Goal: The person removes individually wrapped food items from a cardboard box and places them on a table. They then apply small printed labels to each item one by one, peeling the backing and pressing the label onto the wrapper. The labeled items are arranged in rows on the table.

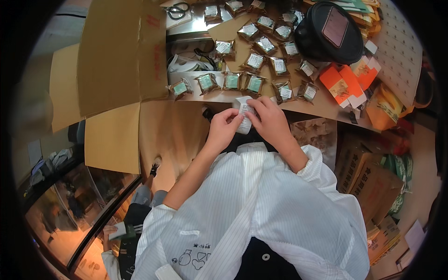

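Note:
Both of my hands meet just in front of the table's near edge on a strip of white printed labels (244, 126). My left hand (224, 127) pinches the strip's left side between thumb and index finger. From the right, my right hand (271, 119) grips its upper part with thumb and fingers. Beyond them on the table lie small clear-wrapped packets, several with a white label, such as one packet (254, 61). Nearer the left, other packets show a pale green face, among them a wrapped packet (232, 81).
A large open cardboard box (112, 52) stands at left. Black scissors (177, 11) lie at the back. A black round container (327, 33) with a phone-like slab on its lid and orange cartons (339, 85) are at right. Another person (134, 217) is at lower left.

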`<action>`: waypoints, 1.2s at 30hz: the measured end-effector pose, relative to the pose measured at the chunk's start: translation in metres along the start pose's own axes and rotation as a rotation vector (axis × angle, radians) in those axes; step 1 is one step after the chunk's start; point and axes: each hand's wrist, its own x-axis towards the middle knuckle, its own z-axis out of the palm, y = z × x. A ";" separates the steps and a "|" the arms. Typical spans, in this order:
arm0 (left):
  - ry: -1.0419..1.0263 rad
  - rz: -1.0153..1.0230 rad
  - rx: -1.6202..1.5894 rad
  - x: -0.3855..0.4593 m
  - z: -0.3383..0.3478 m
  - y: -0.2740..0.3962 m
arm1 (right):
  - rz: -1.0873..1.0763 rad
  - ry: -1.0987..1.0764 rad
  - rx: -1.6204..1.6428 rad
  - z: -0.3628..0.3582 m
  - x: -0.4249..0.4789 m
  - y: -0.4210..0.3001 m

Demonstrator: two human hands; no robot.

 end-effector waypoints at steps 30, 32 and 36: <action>0.036 0.184 0.434 -0.039 -0.126 -0.049 | 0.305 0.194 -0.230 0.079 0.047 0.101; 0.047 0.179 0.414 -0.042 -0.130 -0.049 | 0.297 0.175 -0.385 0.082 0.053 0.100; 0.055 0.098 0.117 -0.042 -0.141 -0.064 | 0.496 0.053 -0.577 0.074 0.068 0.076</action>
